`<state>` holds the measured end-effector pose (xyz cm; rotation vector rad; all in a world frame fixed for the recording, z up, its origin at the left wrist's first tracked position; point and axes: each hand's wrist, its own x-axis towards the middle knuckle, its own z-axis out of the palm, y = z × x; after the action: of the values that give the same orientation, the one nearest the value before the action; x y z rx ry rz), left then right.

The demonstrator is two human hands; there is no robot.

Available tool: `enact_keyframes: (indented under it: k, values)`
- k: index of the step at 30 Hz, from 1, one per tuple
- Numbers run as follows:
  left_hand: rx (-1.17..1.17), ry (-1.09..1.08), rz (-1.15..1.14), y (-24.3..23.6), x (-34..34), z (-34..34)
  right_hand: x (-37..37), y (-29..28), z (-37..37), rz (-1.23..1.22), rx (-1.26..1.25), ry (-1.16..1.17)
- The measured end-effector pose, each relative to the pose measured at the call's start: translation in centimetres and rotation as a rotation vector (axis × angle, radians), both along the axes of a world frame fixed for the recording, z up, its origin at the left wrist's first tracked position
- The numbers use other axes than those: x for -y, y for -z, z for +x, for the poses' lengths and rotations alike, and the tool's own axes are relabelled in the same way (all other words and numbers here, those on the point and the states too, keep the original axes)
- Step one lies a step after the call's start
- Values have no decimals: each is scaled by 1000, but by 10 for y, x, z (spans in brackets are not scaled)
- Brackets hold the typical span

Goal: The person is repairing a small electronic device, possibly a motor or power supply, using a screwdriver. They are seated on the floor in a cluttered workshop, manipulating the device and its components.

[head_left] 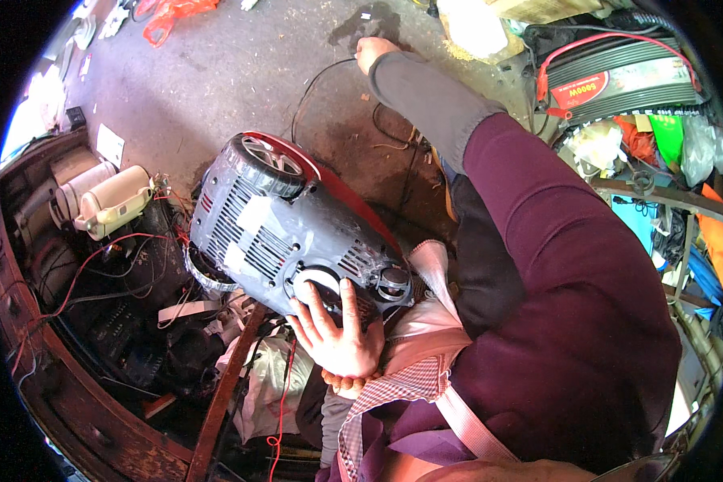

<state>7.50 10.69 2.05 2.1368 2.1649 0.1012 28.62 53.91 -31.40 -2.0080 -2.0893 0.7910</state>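
Observation:
A grey and red wheeled appliance [297, 221] lies tipped over against my lap; it looks like a canister vacuum cleaner. Its slotted panel, a large wheel [271, 165] and a small caster [394, 281] face up. My left hand [339, 336] rests on it with fingers spread, beside a round pale part [317, 279]. Stretched far forward over the floor, my right hand [375, 55] is closed on a thin black cord [304, 100]. That cord runs in a curve back to behind the wheel. The fingertips of my right hand are partly hidden.
At left, a wooden-edged bench or drawer [96, 402] holds cream canisters [116, 201], tangled wires and dark electronic parts. A ribbed power unit with a red cable [618, 76] stands at the far right, above colourful bags. A red plastic bag [173, 16] lies on the concrete floor [217, 72].

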Motion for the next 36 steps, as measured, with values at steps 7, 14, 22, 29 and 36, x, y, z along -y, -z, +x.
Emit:
enact_keyframes:
  k: [7,14,22,29,36]
  values:
    - [16,0,18,0,0,-3,-14,11,-12,-69,79,67]
    - [34,-53,-61,-8,-1,3,-2,6,-14,-42,150,-1]
    - [47,-41,-73,-6,0,5,53,-44,-22,-89,-365,32]
    - [52,-50,-115,-8,0,4,105,-159,-34,-519,-857,26]
    - [17,-51,-301,-20,-3,5,137,-240,-39,-695,-1152,-213]
